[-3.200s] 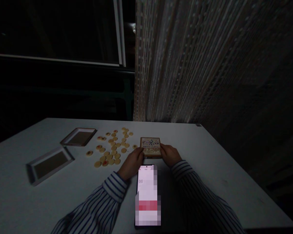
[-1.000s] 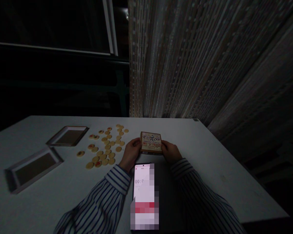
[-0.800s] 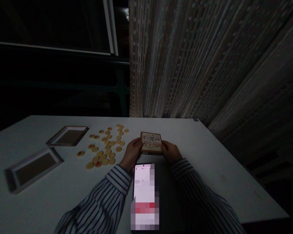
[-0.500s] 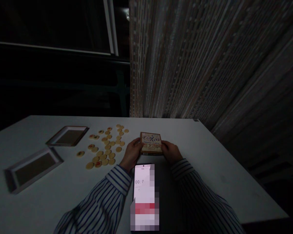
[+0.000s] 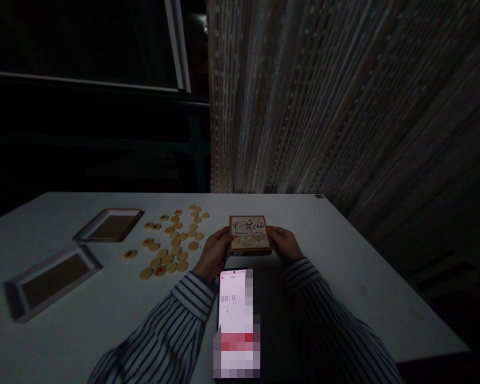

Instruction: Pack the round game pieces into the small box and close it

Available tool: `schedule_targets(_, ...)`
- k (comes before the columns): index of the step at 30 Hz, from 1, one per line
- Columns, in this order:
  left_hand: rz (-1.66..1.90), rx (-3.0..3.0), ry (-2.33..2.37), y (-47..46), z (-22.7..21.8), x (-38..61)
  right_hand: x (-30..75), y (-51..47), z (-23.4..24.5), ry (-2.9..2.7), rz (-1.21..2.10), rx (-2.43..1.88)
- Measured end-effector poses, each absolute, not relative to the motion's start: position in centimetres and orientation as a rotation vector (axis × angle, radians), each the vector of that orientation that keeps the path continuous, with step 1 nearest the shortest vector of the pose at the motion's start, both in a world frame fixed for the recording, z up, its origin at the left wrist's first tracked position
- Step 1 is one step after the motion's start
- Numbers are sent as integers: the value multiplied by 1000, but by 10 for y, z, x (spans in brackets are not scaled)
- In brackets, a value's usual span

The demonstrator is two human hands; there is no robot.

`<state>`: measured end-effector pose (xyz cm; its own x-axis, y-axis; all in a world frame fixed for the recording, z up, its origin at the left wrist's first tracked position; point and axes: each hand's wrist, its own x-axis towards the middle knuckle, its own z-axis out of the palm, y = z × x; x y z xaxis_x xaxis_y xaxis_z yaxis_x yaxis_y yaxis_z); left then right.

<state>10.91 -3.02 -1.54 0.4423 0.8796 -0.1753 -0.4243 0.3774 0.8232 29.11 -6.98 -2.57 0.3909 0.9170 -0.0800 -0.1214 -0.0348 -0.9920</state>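
Note:
Between my two hands is a small square Chinese chess box (image 5: pixel 248 233), its printed lid with dark characters facing up. My left hand (image 5: pixel 215 252) grips the left edge, thumb on the near corner. On the opposite edge, my right hand (image 5: pixel 287 244) is closed with its fingers at the side, partly hidden by the box. Whether the box rests on the table or is just above it, I cannot tell. To the left of my left hand lie several round wooden chess pieces (image 5: pixel 175 250), some showing red or dark characters.
Two shallow open box parts, one farther back (image 5: pixel 111 226) and one nearer (image 5: pixel 56 277), lie on the left of the white table (image 5: pixel 356 298). A lit phone (image 5: pixel 232 306) with a timer is between my forearms. A striped curtain (image 5: pixel 272 106) hangs beyond the table. The room is dim.
The chess box has turned slightly in my hands and its lid shows more squarely. My right hand has shifted a little to the right. The pieces and open box parts lie as before.

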Motion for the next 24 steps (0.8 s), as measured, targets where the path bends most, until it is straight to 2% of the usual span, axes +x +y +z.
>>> schedule_targets(24,902,760,783,-28,-8,108,283,-77,-18,-618,1172,-1074)
